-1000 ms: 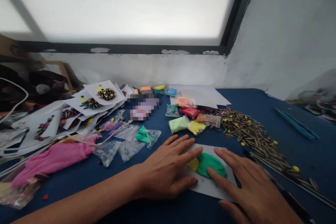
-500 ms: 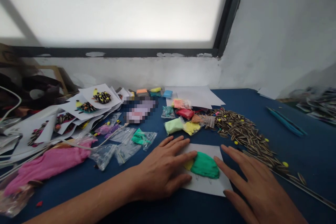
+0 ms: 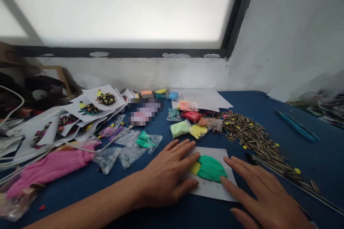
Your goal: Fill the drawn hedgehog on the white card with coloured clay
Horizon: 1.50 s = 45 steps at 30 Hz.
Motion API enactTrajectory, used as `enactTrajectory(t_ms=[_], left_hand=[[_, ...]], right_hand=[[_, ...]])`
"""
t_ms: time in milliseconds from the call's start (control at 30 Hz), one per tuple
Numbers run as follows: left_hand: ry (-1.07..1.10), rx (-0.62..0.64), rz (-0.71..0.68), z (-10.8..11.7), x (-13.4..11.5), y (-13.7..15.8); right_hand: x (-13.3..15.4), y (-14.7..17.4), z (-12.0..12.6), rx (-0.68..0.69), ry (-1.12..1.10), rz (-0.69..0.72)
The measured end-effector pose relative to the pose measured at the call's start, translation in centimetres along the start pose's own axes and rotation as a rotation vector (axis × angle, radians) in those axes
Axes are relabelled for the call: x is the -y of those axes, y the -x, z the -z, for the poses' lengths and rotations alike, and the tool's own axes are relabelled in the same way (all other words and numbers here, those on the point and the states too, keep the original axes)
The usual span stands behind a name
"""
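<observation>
On a white sheet of paper [image 3: 199, 189] lies a flattened oval of green clay [image 3: 213, 169], with a smaller patch of yellow clay [image 3: 195, 168] at its left end. Short pencil lines show below the green oval. My left hand [image 3: 172, 173] rests flat over the paper's left side, fingers stretched out, partly covering the yellow clay. My right hand [image 3: 258, 189] is spread at the paper's right side; a fingertip touches the green clay's lower right edge. Neither hand grips anything.
Striped sunflower seeds [image 3: 249, 136] are heaped to the right, beside a thin dark rod [image 3: 298, 183]. Blue tweezers [image 3: 298, 126] lie farther right. Clay packets [image 3: 180, 128] sit behind the paper. At left are pink clay [image 3: 53, 168] and seed-decorated sheets [image 3: 94, 109].
My right hand has shifted down along the green clay's right edge, its fingertip now at the lower right. My left hand stays nearly in place. The view has moved slightly.
</observation>
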<state>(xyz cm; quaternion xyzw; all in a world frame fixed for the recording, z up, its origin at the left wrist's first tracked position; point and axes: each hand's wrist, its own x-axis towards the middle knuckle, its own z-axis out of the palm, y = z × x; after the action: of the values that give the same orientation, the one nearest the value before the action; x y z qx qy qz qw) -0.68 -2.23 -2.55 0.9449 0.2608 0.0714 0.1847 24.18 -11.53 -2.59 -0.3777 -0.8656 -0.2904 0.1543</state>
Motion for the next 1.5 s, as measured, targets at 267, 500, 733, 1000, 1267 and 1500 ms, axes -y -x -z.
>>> enactTrajectory(t_ms=[267, 500, 733, 1000, 1267, 1500], left_hand=[[0.04, -0.041, -0.027, -0.2, 0.3, -0.1], [0.101, -0.143, -0.037, -0.4, 0.3, 0.3], [0.449, -0.556, -0.003, -0.7, 0.8, -0.1], [0.423, -0.633, 0.129, 2.3, 2.4, -0.9], [0.073, -0.439, 0.212, 2.9, 5.0, -2.0], [-0.171, -0.232, 0.224, 3.0, 5.0, -4.4]], right_hand=[[-0.3, 0.5, -0.5, -0.038, -0.059, -0.05], [-0.2, 1.0, -0.6, -0.045, -0.132, -0.239], [-2.2, -1.6, 0.6, -0.093, -0.128, -0.248], [-3.9, -6.9, -1.5, -0.131, -0.214, -0.28], [-2.0, -4.8, -3.9, -0.154, -0.328, -0.294], [-2.0, -4.9, -3.1, -0.134, -0.426, -0.253]])
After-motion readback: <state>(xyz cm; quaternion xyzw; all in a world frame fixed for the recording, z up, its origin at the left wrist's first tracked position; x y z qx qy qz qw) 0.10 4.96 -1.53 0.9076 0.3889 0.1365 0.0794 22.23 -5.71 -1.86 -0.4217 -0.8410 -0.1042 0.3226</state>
